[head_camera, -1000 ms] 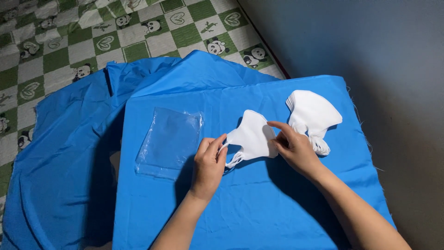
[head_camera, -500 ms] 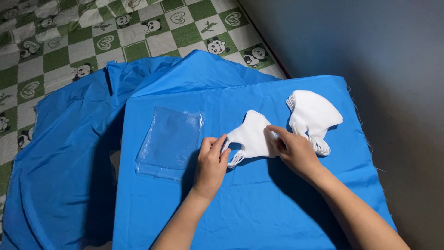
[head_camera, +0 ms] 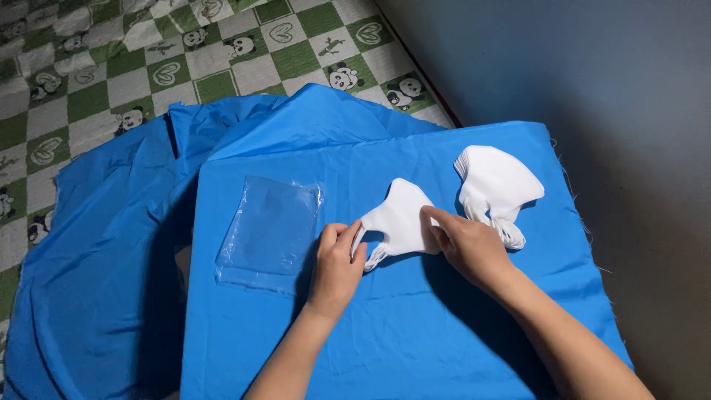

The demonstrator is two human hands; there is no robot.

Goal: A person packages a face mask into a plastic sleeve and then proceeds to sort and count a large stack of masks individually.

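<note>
Left hand: [head_camera: 337,261] centre of the frame, fingers curled and pinching the ear-loop end of the white folded fabric face mask [head_camera: 400,224], forearm running down to the lower edge.
Right hand: [head_camera: 466,244] just right of centre, fingertips pressed flat on the right side of the same mask, thumb lying along its lower edge; not clenched, holding the mask down against the cloth.
Held mask: centre of the frame, flat on the cloth, pointed top toward the upper edge, thin loops fanned at its lower left between the two hands.
Mask stack: small pile of the same white folded masks [head_camera: 498,189], right of centre, just beside the right hand's knuckles, apart from the held mask, loops bunched at its lower end.
Plastic bag: clear, flat, rectangular plastic bag [head_camera: 270,231], left of centre, lying on the cloth just beside the left hand, not touched.
Surface: bright blue woven cloth [head_camera: 385,333] spread over a raised rectangular top, loose folds spilling toward the left edge of the frame.
Floor: green and white checked mat with panda and heart prints [head_camera: 148,59], upper left.
Wall: plain dark grey wall [head_camera: 592,74], upper right and right edge.
</note>
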